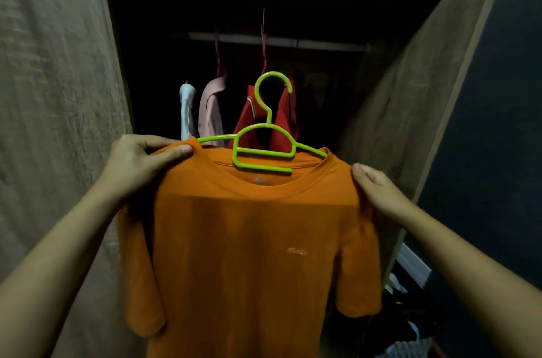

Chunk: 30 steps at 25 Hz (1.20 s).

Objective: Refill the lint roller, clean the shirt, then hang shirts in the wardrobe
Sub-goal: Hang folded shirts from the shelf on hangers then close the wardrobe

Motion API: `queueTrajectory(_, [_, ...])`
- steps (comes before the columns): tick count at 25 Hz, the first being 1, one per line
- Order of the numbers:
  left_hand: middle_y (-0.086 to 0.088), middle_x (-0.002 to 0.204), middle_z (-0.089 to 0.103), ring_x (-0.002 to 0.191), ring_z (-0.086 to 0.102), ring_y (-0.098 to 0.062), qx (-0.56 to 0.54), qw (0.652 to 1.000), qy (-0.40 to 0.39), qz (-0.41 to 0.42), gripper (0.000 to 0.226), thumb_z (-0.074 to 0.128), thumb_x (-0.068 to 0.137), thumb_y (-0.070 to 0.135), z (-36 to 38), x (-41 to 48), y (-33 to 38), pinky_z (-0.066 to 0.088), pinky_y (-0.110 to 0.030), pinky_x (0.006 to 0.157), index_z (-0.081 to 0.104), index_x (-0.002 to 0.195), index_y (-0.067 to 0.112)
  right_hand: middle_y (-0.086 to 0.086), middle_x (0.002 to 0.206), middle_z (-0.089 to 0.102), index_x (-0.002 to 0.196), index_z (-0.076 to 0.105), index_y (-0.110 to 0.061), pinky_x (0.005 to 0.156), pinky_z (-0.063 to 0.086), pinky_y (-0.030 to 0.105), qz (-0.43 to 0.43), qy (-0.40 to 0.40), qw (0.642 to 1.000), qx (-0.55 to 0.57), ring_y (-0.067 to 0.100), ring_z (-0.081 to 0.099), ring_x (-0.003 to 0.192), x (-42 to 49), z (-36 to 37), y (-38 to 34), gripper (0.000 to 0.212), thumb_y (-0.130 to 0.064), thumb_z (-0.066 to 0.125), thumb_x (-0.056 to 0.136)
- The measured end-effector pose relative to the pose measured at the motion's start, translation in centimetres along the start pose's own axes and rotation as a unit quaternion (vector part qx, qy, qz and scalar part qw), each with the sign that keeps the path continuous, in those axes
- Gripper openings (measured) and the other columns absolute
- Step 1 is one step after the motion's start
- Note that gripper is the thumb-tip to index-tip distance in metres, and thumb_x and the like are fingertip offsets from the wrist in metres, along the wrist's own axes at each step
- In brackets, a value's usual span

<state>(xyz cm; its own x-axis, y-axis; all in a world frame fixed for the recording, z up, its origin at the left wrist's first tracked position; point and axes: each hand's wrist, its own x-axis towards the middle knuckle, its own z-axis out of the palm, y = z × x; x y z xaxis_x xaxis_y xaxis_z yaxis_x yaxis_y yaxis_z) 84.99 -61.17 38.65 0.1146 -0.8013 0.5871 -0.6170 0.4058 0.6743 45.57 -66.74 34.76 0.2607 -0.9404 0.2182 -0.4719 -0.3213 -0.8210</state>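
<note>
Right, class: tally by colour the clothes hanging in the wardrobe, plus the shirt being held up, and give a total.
orange shirt: 1
red garment: 1
pink garment: 1
white garment: 1
Total: 4
The rail's dark right end is too dim to count anything there.

both bare arms reach forward and up, set apart. the left hand pinches one shoulder of the orange shirt, thumb laid across it; the right hand grips the other shoulder, fingers behind the cloth.
</note>
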Motion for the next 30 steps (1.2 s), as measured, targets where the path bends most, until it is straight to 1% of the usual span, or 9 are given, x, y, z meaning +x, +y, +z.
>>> queueTrajectory(5, [0.005, 0.084, 0.072, 0.085, 0.066, -0.010, 0.034, 0.999, 0.014, -0.039, 0.032, 0.070, 0.068, 0.049, 2.8, -1.4, 3.1, 0.052, -0.031, 0.074, 0.075, 0.088, 0.024, 0.002, 0.119, 0.050, 0.119, 0.049, -0.022, 0.095, 0.038, 0.035, -0.060, 0.153, 0.982, -0.098, 0.015, 0.047, 0.113, 0.5, 0.1, -0.1, 0.025, -0.021, 0.046, 0.095])
queueTrajectory(7, [0.003, 0.082, 0.072, 0.084, 0.064, -0.013, 0.077, 0.993, 0.070, -0.050, 0.031, 0.071, 0.069, 0.051, 5.5, -2.3, 5.0, 0.047, -0.028, 0.069, 0.076, 0.088, 0.027, 0.002, 0.112, 0.052, 0.123, 0.046, -0.015, 0.091, 0.040, 0.031, -0.119, 0.210, 0.965, -0.099, 0.012, 0.051, 0.101, 0.8, 1.2, -2.2, 0.032, -0.012, 0.051, 0.091])
queueTrajectory(12, [0.006, 0.086, 0.074, 0.089, 0.066, -0.020, 0.105, 0.988, 0.090, -0.065, 0.031, 0.063, 0.072, 0.061, 13.4, -2.0, 8.6, 0.052, -0.034, 0.072, 0.073, 0.088, 0.036, 0.004, 0.107, 0.060, 0.141, 0.026, -0.010, 0.072, 0.044, 0.016, 0.040, 0.007, 0.986, 0.164, 0.014, 0.060, 0.091, 2.8, 3.9, -5.1, 0.053, -0.009, 0.047, 0.093])
queueTrajectory(15, [0.002, 0.092, 0.073, 0.094, 0.065, -0.028, 0.107, 0.990, 0.057, -0.065, 0.038, 0.052, 0.075, 0.065, 16.3, -1.5, 10.4, 0.053, -0.040, 0.078, 0.067, 0.098, 0.039, 0.014, 0.116, 0.059, 0.144, 0.022, -0.011, 0.086, 0.046, 0.020, 0.077, 0.045, 0.952, 0.294, 0.014, 0.061, 0.094, 4.6, 2.2, -4.0, 0.059, -0.003, 0.047, 0.091])
queueTrajectory(19, [0.008, 0.087, 0.071, 0.094, 0.066, -0.018, 0.042, 0.997, -0.057, -0.022, 0.034, 0.056, 0.085, 0.046, 18.5, -0.5, 13.7, 0.048, -0.025, 0.076, 0.063, 0.117, 0.034, 0.009, 0.111, 0.062, 0.141, 0.030, -0.012, 0.067, 0.052, 0.014, 0.065, 0.080, 0.926, 0.363, 0.009, 0.064, 0.086, 6.1, -0.6, -3.1, 0.062, -0.006, 0.057, 0.086])
queueTrajectory(21, [0.010, 0.098, 0.069, 0.099, 0.063, -0.008, 0.010, 0.994, -0.104, -0.027, 0.045, 0.052, 0.084, 0.053, 18.9, 1.4, 13.9, 0.043, -0.014, 0.074, 0.061, 0.121, 0.030, 0.012, 0.123, 0.058, 0.139, 0.034, -0.009, 0.067, 0.054, 0.017, 0.049, 0.087, 0.923, 0.372, 0.008, 0.066, 0.087, 7.6, -2.3, -3.0, 0.073, -0.024, 0.070, 0.078])
queueTrajectory(23, [-0.001, 0.125, 0.062, 0.119, 0.053, -0.013, 0.010, 0.997, -0.072, -0.016, 0.052, 0.052, 0.085, 0.051, 19.4, 4.8, 12.6, 0.037, -0.017, 0.090, 0.057, 0.127, 0.021, 0.010, 0.124, 0.059, 0.139, 0.035, -0.008, 0.081, 0.051, 0.022, 0.043, 0.091, 0.941, 0.324, 0.010, 0.065, 0.096, 9.2, -3.9, -3.2, 0.100, -0.039, 0.081, 0.057])
queueTrajectory(27, [-0.023, 0.152, 0.021, 0.141, 0.021, -0.032, 0.113, 0.992, -0.011, -0.056, 0.074, 0.061, 0.087, 0.033, 20.5, 12.0, 8.9, 0.017, -0.033, 0.114, 0.025, 0.145, 0.005, 0.008, 0.110, 0.060, 0.140, 0.033, -0.004, 0.087, 0.048, 0.029, 0.037, 0.087, 0.961, 0.260, 0.019, 0.060, 0.100, 12.5, -5.0, -4.0, 0.100, -0.007, 0.073, 0.049])
queueTrajectory(30, [-0.029, 0.140, 0.040, 0.130, 0.040, -0.040, 0.102, 0.988, -0.018, -0.118, 0.065, 0.053, 0.092, 0.024, 22.2, 14.7, 7.5, 0.032, -0.037, 0.105, 0.022, 0.145, 0.005, 0.013, 0.119, 0.054, 0.142, 0.030, -0.006, 0.087, 0.048, 0.030, 0.031, 0.084, 0.974, 0.207, 0.016, 0.055, 0.109, 15.2, -5.4, -4.1, 0.081, 0.008, 0.062, 0.068])
